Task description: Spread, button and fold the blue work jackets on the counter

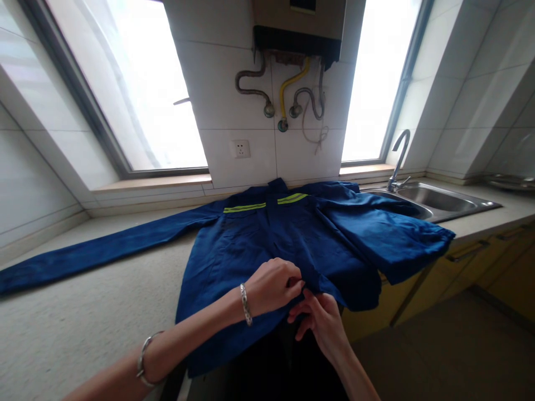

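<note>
A blue work jacket (251,239) with yellow-green reflective stripes lies front-up on the speckled countertop (83,312). One sleeve stretches far left; the other is folded over beside the sink. My left hand (273,285), a silver bracelet on its wrist, is closed in a pinch on the jacket's front opening near the hem. My right hand (320,318) meets it from below, fingers pinched on the same edge of cloth. The hem hangs over the counter's front edge.
A steel sink (434,199) with a curved tap (399,159) sits at the right. On the tiled wall hang a water heater (298,28) with pipes and a socket (240,148). Yellow cabinets (493,262) stand below the counter.
</note>
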The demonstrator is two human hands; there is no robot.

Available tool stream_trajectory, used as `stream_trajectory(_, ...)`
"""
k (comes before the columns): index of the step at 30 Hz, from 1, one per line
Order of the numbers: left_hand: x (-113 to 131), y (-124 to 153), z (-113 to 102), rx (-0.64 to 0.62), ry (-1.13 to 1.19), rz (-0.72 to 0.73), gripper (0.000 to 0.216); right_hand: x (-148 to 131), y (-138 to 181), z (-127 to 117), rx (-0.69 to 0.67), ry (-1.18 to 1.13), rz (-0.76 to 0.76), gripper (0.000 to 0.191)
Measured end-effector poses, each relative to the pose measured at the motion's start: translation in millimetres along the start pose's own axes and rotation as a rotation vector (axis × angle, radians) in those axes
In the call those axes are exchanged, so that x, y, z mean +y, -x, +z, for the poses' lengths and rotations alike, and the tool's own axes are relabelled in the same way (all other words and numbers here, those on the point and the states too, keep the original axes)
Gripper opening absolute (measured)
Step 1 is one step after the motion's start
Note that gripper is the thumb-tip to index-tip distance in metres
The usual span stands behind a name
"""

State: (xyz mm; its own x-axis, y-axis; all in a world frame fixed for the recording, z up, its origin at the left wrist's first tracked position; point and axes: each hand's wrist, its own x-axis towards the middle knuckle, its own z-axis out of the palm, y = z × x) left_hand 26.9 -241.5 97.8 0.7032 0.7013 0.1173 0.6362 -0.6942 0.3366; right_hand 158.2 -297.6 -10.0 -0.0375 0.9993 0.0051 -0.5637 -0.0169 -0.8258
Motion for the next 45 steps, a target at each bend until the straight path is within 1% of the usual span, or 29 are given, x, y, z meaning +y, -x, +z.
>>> stream_trajectory(2, 9, 3, 2, 0.045, -0.05, -0.056, 0.022, 2, -1, 1, 0.037, 0.021, -0.034, 0.047)
stream_trajectory(4, 17, 5, 6, 0.065, -0.1, -0.096, 0.023, 4, -2, 2, 0.062, 0.032, -0.057, 0.047)
stream_trajectory(7, 24, 7, 14, 0.094, -0.182, -0.104, 0.025, 5, -2, 3, 0.105, 0.023, -0.089, 0.049)
stream_trajectory(10, 25, 8, 24, 0.138, -0.295, -0.027, 0.027, 4, -1, 5, 0.151, -0.002, -0.121, 0.049)
stream_trajectory(12, 24, 10, 30, 0.157, -0.377, 0.046, 0.023, 1, 0, 6, 0.173, -0.006, -0.135, 0.048)
stream_trajectory(14, 25, 11, 33, 0.158, -0.43, 0.103, 0.019, -2, 0, 6, 0.201, 0.008, -0.13, 0.047)
stream_trajectory(16, 25, 11, 32, 0.153, -0.432, 0.115, 0.02, -5, 0, 7, 0.229, 0.023, -0.113, 0.048)
stream_trajectory(19, 23, 8, 24, 0.141, -0.306, 0.032, 0.022, -6, 4, 9, 0.242, 0.011, -0.094, 0.047)
stream_trajectory(22, 16, 4, 11, 0.079, -0.064, -0.057, 0.02, -5, 10, 14, 0.248, 0.007, -0.087, 0.044)
stream_trajectory(26, 3, -2, 1, -0.006, 0.218, -0.061, 0.024, -6, 14, 19, 0.26, 0.048, -0.084, 0.043)
stream_trajectory(29, -1, -5, 2, -0.019, 0.367, -0.043, 0.023, -9, 13, 19, 0.269, 0.037, -0.08, 0.043)
stream_trajectory(31, -1, -5, 4, -0.015, 0.433, -0.045, 0.024, -9, 13, 20, 0.301, 0.0, -0.09, 0.041)
stream_trajectory(35, 0, -6, 8, 0.032, 0.516, -0.101, 0.025, -4, 14, 24, 0.386, -0.055, -0.15, 0.038)
stream_trajectory(38, 1, -5, 8, 0.055, 0.534, -0.123, 0.024, 1, 15, 25, 0.369, -0.017, -0.198, 0.036)
stream_trajectory(41, 3, -4, 8, 0.083, 0.488, -0.106, 0.023, 4, 15, 22, 0.349, 0.039, -0.222, 0.035)
stream_trajectory(45, 7, -2, 8, 0.131, 0.348, -0.061, 0.02, 6, 15, 17, 0.335, 0.071, -0.239, 0.032)
